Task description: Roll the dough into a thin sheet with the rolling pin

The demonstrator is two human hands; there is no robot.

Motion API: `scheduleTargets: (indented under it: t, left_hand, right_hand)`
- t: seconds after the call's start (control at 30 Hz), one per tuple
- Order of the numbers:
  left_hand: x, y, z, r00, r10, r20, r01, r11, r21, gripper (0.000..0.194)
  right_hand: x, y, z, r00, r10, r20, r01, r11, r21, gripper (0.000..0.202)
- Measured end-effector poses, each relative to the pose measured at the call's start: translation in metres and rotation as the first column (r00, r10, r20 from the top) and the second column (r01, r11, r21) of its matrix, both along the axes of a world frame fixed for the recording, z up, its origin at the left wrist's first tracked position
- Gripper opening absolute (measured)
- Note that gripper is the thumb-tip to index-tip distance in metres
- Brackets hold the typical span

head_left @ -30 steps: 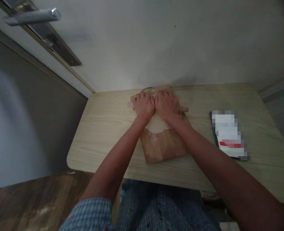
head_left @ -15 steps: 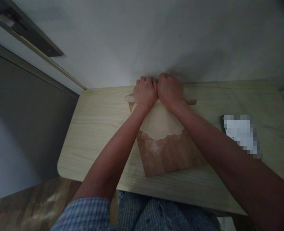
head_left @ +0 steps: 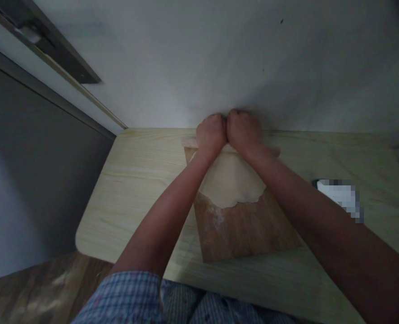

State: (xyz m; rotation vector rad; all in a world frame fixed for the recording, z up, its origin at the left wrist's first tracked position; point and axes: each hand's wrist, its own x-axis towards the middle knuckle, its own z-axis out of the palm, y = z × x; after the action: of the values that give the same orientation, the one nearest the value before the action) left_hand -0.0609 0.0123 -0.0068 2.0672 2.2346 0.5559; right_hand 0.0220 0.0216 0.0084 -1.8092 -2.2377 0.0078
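While our left hand and right hand gripped the rolling pin at the far end of the wooden board, we had flattened dough spread on it, nearer us.

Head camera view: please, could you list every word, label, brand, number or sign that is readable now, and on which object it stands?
No readable text.
Phone-like object: its bright face is pixelated; nothing can be read.
Wooden board, dough sheet, rolling pin, metal door plate: no lettering can be made out.
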Motion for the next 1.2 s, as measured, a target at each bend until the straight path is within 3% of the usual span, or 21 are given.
scheduleTargets:
  t: [0.27, 0.5, 0.63, 0.87, 1.2]
  left_hand:
    - [0.003, -0.019, 0.004, 0.995, 0.062, -0.074, -0.06, 0.998, 0.024, 0.04]
    - [0.002, -0.057, -0.001, 0.993, 0.048, -0.108, -0.039, 0.996, 0.078, 0.049]
    - [-0.002, -0.082, -0.006, 0.989, 0.026, -0.145, -0.006, 0.99, 0.139, 0.043]
    - [-0.006, -0.12, -0.009, 0.984, -0.017, -0.177, 0.039, 0.991, 0.125, 0.042]
    - [-0.009, -0.141, -0.016, 0.98, -0.056, -0.19, 0.088, 0.982, 0.167, 0.044]
  right_hand:
    - [0.001, -0.017, -0.002, 0.999, -0.043, 0.013, 0.044, 0.999, -0.006, 0.035]
    - [0.005, -0.052, -0.01, 0.999, -0.023, -0.026, 0.026, 0.991, 0.13, 0.04]
    - [0.004, -0.079, -0.017, 1.0, -0.005, -0.029, 0.009, 0.994, 0.113, 0.04]
    - [0.004, -0.119, -0.025, 0.993, 0.054, -0.109, -0.037, 0.988, 0.151, 0.041]
    - [0.01, -0.136, -0.032, 0.988, 0.132, -0.086, -0.116, 0.978, 0.171, 0.043]
